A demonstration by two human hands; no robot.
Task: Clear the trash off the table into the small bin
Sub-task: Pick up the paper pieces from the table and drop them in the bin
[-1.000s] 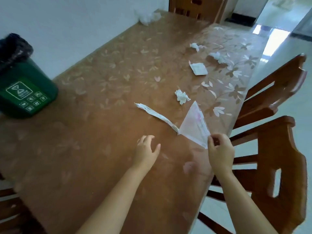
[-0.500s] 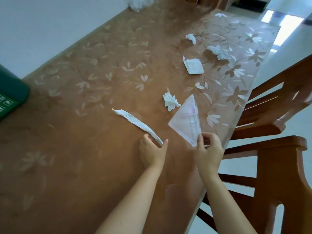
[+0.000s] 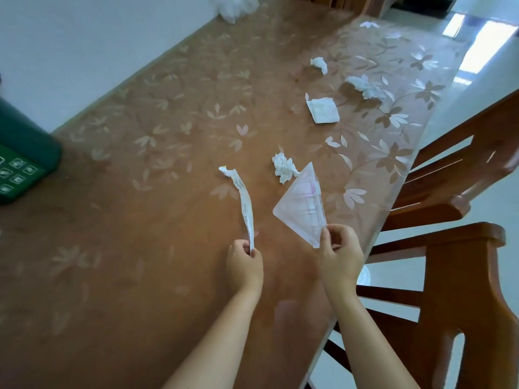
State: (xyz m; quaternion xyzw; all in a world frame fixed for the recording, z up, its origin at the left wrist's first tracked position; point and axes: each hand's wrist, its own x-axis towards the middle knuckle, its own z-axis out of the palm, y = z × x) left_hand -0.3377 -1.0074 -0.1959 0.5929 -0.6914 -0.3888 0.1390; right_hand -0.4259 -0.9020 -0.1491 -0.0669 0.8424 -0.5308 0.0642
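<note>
Long brown bench [image 3: 140, 248] with a pale leaf pattern, running along a white wall. Left hand [image 3: 245, 269] up off the surface, fingers [image 3: 252, 252] pinched on the lower end of a long white paper strip [image 3: 243, 204]. Right hand [image 3: 341, 255] beside it, fingers [image 3: 325, 238] gripping the bottom corner of a translucent triangular plastic wrapper [image 3: 302, 207] with pink print. Just beyond, a crumpled white tissue [image 3: 284, 167]; farther off, a flat square white packet [image 3: 323, 110] and two more white wads [image 3: 365, 87]. Dark green small bin [image 3: 19, 153] far left on the bench, well apart from both hands. Brown wooden chairs [image 3: 463, 276] along the right.
</note>
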